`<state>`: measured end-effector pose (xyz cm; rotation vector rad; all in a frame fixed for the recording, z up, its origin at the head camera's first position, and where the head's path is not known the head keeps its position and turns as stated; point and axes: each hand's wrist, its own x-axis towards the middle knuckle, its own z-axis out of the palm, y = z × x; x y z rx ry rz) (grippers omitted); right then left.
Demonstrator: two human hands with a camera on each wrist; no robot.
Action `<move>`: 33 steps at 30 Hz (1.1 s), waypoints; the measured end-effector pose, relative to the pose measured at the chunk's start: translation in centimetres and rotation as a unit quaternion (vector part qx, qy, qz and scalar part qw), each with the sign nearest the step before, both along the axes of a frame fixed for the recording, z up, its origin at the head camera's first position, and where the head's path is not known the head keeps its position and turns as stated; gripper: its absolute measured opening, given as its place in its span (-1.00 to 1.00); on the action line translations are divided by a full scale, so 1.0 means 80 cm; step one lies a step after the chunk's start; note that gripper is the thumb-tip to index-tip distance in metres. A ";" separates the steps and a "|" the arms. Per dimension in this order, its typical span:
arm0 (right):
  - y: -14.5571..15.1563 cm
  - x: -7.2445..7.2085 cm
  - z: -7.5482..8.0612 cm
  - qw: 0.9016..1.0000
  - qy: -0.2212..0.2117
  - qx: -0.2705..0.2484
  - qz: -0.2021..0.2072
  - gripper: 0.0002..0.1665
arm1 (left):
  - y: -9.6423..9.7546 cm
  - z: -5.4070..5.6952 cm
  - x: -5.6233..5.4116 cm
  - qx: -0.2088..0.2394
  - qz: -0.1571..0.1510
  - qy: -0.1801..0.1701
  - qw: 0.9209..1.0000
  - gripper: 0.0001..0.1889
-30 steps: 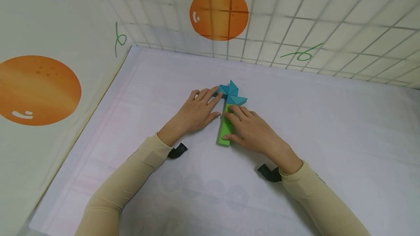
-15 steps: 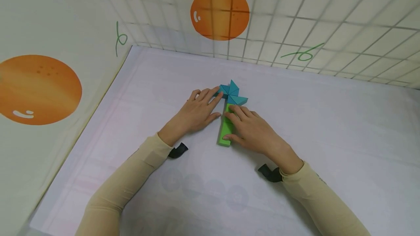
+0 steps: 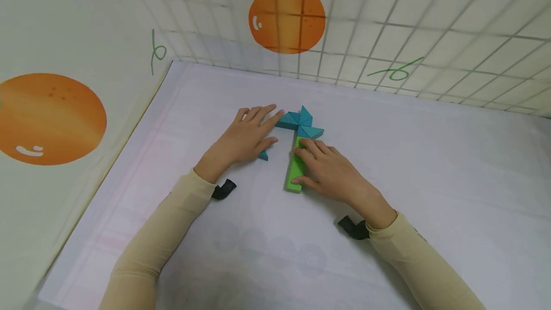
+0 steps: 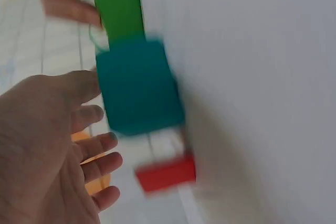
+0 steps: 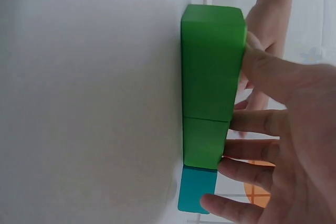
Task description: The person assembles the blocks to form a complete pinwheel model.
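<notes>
Several teal triangular blocks (image 3: 305,117) form a pinwheel shape lying on the white surface, with a stem of green blocks (image 3: 296,176) below it. My left hand (image 3: 243,133) hovers left of the pinwheel, fingers spread and fairly straight, holding nothing visible. Part of a loose teal block (image 3: 264,155) shows under its thumb side. In the left wrist view, a blurred teal block (image 4: 139,87) and a red block (image 4: 167,174) sit beside the fingers. My right hand (image 3: 329,171) rests its thumb and relaxed fingertips on the green stem, also seen in the right wrist view.
Behind the surface stands a backdrop with a grid pattern and a printed orange (image 3: 287,18). Another printed orange (image 3: 51,118) is at the left. Dark curved pieces (image 3: 355,227) stick out near both wrists.
My left hand has drawn away to the left from the pinwheel, uncovering its left blade and a bit of a loose teal block. The right hand has stayed on the green stem.
</notes>
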<state>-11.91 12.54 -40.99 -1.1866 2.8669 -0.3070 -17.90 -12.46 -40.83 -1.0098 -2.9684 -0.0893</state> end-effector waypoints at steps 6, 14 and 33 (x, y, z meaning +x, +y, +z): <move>-0.001 0.001 0.000 1.000 -0.003 0.004 -0.001 -0.18 | -0.042 0.015 -0.019 0.044 0.035 -0.047 0.997 -0.42; -0.001 0.001 -0.001 1.000 0.003 0.003 0.000 -0.18 | -0.074 0.029 -0.028 0.109 0.036 -0.160 0.980 -0.62; 0.000 0.002 0.001 1.000 0.000 0.000 -0.001 -0.18 | -0.057 0.026 -0.026 0.122 0.028 -0.176 0.976 -0.67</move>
